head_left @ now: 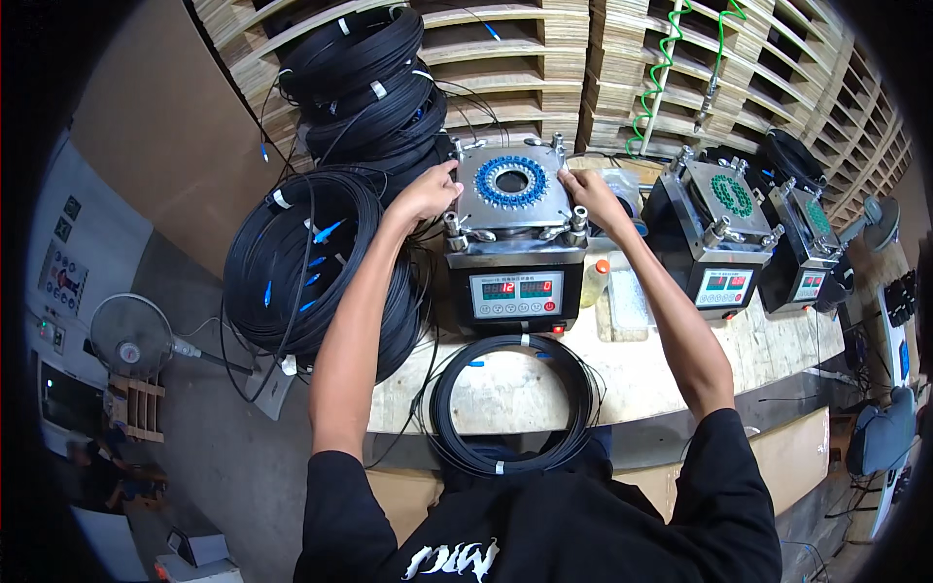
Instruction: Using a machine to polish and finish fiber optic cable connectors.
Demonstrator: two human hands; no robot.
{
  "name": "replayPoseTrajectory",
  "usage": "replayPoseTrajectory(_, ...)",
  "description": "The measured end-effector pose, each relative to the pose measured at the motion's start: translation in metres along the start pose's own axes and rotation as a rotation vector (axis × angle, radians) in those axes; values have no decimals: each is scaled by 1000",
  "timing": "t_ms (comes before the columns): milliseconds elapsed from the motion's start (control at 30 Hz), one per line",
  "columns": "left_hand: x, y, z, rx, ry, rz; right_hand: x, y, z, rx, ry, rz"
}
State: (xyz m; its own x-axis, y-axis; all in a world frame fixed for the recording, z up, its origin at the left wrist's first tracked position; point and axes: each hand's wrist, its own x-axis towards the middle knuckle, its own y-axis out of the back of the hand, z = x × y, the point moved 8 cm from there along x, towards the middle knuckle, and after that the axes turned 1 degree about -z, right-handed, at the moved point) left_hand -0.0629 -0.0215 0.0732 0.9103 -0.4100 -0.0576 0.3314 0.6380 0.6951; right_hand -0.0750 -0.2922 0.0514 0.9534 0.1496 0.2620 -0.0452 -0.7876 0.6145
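I grip the steel fixture plate between left hand and right hand; pressing both sides evenly should keep it level.

Cable workshop, wooden bench with three metal machines (digital readouts), black cable coils, stacked pallets
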Motion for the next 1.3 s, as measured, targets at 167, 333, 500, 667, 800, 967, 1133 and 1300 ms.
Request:
replayPoseTrajectory(167,-1,1,5,19,-12,1,-1,0,1,17,3,-11)
replayPoseTrajectory(333,9,2,-2,59,-17,13,-2,0,-3,-16,-13,-14)
replayPoseTrajectory(500,10,0,-3,-53,-4,-3,0,1,2,17,-18,-44)
replayPoseTrajectory(667,5,-2,-1,-84,14,-29,-2,0,2,12,-26,-44)
replayPoseTrajectory(800,-5,-1,1,-169,36,-30,-3,1,0,23,-24,-64)
replayPoseTrajectory(967,-19,-5,-2,-297,86,39,-7,-3,-1,-3,-42,-22)
replayPoseTrajectory(1133,-25,-5,-9,-382,100,153,2,5,2,3,-24,-18)
replayPoseTrajectory(1300,-69,-10,-1,-380,-14,452,-16,14,15,181,32,28)
